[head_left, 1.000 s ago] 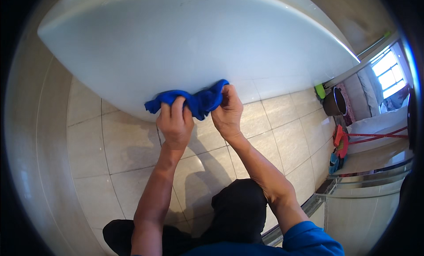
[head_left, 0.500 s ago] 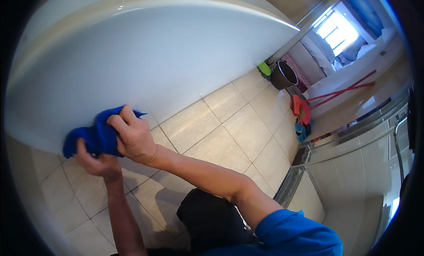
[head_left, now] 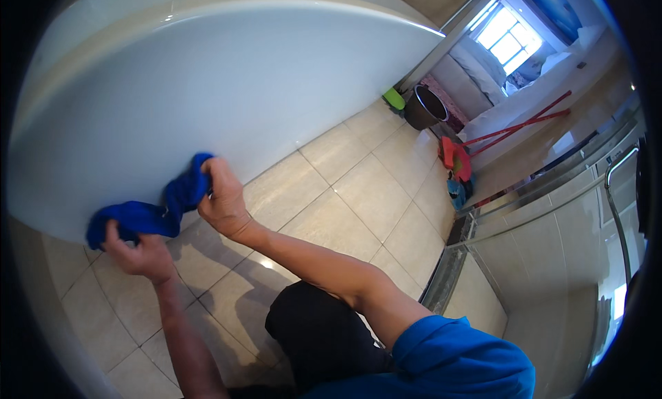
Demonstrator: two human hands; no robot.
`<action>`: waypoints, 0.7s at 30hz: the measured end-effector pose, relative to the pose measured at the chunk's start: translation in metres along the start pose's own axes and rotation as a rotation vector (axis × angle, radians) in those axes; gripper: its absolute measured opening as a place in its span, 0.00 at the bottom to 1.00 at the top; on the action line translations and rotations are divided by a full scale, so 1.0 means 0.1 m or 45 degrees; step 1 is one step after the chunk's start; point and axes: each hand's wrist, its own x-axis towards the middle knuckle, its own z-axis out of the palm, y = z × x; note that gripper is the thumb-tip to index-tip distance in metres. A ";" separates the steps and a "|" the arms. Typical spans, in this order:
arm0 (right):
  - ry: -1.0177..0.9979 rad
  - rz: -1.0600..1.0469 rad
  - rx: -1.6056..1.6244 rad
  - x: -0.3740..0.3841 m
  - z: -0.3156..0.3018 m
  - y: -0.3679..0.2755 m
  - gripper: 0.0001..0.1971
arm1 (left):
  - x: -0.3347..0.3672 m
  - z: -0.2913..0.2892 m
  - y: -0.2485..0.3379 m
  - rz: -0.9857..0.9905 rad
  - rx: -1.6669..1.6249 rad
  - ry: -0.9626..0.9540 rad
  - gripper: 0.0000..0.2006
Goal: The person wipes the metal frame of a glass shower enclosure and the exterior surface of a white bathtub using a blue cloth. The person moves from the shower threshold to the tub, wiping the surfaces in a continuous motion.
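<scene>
A blue cloth (head_left: 146, 218) stretches between my two hands, against the lower side of a white bathtub (head_left: 207, 82). My left hand (head_left: 141, 256) grips its left end low down by the tub's bottom edge, thumb and fingers pressed into the fabric. Higher and to the right, my right hand (head_left: 226, 200) is closed on the cloth's other end. Between the hands the cloth is bunched and slightly twisted. Some of the fingertips are hidden by the folds.
Beige floor tiles (head_left: 345, 185) run along the tub. A dark bucket (head_left: 425, 108) and a green item (head_left: 394, 99) stand by its far end. Red-handled tools (head_left: 517, 131) lean near a red and blue bundle (head_left: 456, 166). A glass panel with a metal handle (head_left: 616, 192) is at the right.
My hands have drawn apart, and the cloth bunched between them is now spread longer. The right hand moved slightly right, the left slightly left. The view has shifted a little.
</scene>
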 end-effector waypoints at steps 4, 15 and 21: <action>-0.041 0.480 0.113 -0.24 0.09 0.26 0.07 | -0.46 0.05 -0.01 -0.096 -0.011 -0.370 0.10; 0.141 0.380 0.095 -0.15 -0.03 0.33 0.10 | -0.16 0.10 0.25 0.132 0.030 -0.127 0.10; 0.074 1.207 0.706 -0.49 0.26 0.79 0.09 | -0.89 0.14 -0.25 -0.545 -0.074 -0.382 0.08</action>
